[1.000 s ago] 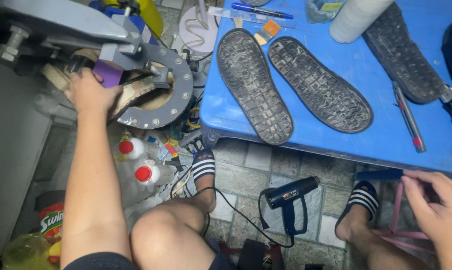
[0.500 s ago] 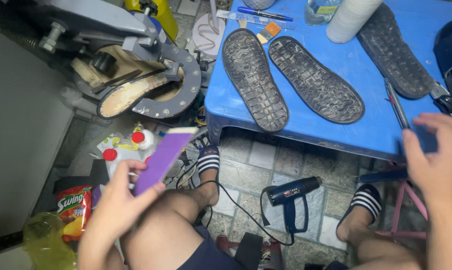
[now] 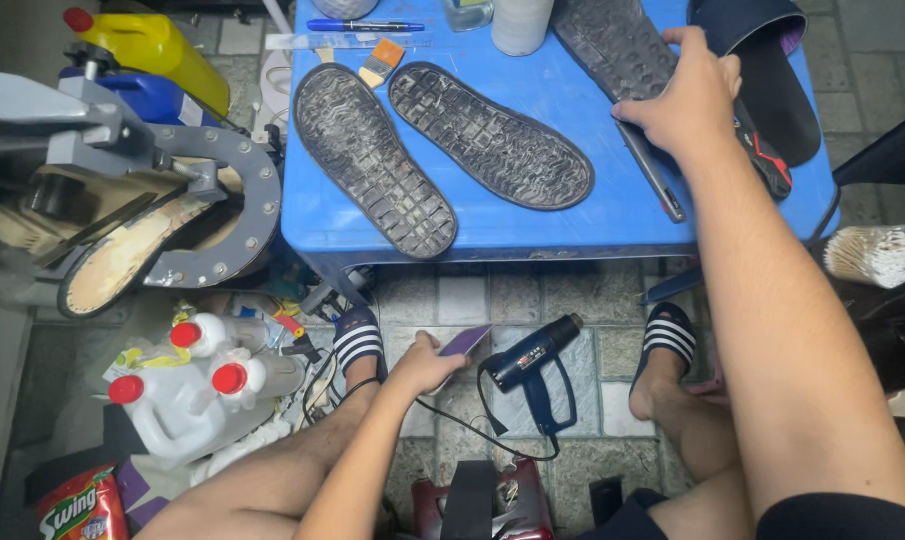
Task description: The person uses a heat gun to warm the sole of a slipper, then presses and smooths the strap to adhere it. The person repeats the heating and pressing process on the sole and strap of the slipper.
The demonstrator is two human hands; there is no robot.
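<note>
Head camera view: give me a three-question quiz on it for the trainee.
1. True or false: the left hand holds a purple block low over the tiled floor, beside the heat gun.
2. What does the right hand rest on? A) a pen B) a dark sole at the far right of the blue table C) a white jug
3. How many dark soles lie side by side, untouched, at the middle of the table?

Key: 1 true. 2 B, the dark sole. 3 two: one nearer the left edge, one beside it.
</note>
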